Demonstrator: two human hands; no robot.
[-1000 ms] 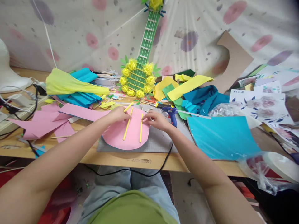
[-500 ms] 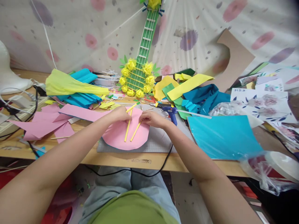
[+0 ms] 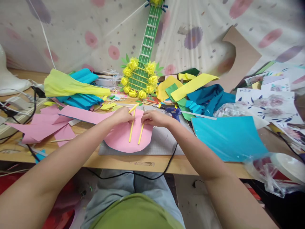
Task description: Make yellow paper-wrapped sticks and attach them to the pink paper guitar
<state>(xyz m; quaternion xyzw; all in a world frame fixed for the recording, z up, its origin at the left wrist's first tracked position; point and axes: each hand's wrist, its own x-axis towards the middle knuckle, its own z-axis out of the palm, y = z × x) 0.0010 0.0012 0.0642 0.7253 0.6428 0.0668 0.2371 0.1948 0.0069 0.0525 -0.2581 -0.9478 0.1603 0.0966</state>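
A pink guitar-shaped paper piece (image 3: 119, 140) lies on a grey cutting mat (image 3: 164, 140) in front of me. My left hand (image 3: 124, 115) is closed over its upper part, with a short yellow stick (image 3: 133, 108) slanting out of the fingers. Another yellow stick (image 3: 131, 129) lies on the pink paper, its upper end by those fingertips. My right hand (image 3: 153, 118) pinches the top of a third yellow stick (image 3: 140, 134), whose lower end points toward me on the pink paper. The fingertips of both hands are partly hidden.
A blue glue gun (image 3: 175, 112) lies beyond my right hand, its black cord (image 3: 170, 163) looping over the table edge. A green paper guitar (image 3: 143, 63) with yellow flowers leans behind. Pink paper scraps (image 3: 40, 127) lie left; a blue sheet (image 3: 228, 138) lies right.
The stick in my right hand has swung more upright, its lower end moving right, away from the stick beside it. My left hand has barely moved.
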